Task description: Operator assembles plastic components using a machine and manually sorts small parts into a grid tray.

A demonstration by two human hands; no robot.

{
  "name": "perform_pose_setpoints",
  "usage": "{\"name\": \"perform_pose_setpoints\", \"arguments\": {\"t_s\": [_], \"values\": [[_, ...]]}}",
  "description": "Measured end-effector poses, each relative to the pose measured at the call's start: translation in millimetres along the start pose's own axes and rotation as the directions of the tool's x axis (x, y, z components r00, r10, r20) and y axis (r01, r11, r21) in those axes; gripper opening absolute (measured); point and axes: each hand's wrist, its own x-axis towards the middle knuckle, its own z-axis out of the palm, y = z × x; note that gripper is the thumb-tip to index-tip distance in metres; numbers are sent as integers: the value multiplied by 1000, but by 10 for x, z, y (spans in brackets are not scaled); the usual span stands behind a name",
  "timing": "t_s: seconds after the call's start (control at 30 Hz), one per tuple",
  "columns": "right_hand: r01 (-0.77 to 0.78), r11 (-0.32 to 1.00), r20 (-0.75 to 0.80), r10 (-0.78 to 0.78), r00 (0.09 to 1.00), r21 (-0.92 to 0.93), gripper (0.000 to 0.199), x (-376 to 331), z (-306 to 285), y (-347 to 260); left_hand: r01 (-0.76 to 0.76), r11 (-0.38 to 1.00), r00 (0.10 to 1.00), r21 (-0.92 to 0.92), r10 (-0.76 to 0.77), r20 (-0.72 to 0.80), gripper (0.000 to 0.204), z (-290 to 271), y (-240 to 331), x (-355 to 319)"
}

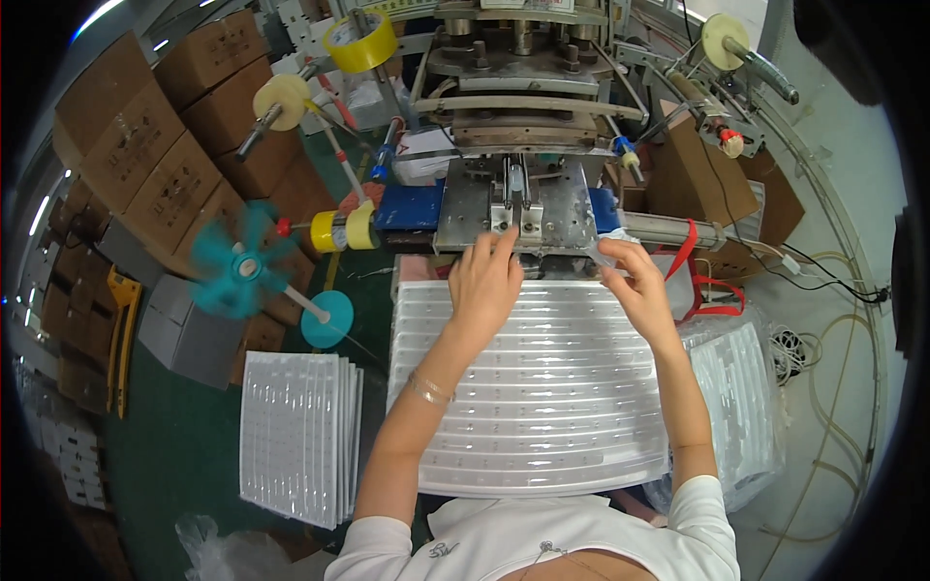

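My left hand [487, 279] reaches over the front of a press, its fingers stretched out to a small metal fixture [516, 219] on the steel plate [467, 208]. A narrow dark strip stands in the fixture by my fingertips. At the plate's right front corner, my right hand [637, 286] has its thumb and index finger curled around a small clear piece [599, 255], too faint to name. Below both hands lies a stack of clear plastic trays [542, 387] with ridged rows, reaching close to my body.
Above the plate hangs the press head [523, 121]. More ridged trays stand at left [291, 436] and in a clear bag at right [731, 412]. A teal fan [242, 263], tape rolls [358, 44] and stacked cartons [145, 145] are on the left. A red strap [684, 254] hangs right.
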Motion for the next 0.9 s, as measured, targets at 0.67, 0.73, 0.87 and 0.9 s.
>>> {"name": "perform_pose_setpoints", "arguments": {"t_s": [0.67, 0.73, 0.87, 0.9], "values": [[289, 595, -19, -456, 890, -750, 19, 1184, 801, 361, 75, 888, 997, -455, -66, 35, 28, -306, 394, -533], [231, 695, -27, -340, 940, -681, 21, 1169, 836, 358, 190, 818, 981, -543, -135, 140, 28, -353, 460, -912], [121, 881, -50, -162, 986, -457, 38, 1271, 521, 830, 199, 709, 980, -676, -121, 160, 29, -229, 612, -1282], [174, 878, -30, -209, 977, -447, 42, 1285, 415, 909, 225, 695, 974, -683, -182, 135, 29, -237, 624, -1305]]}}
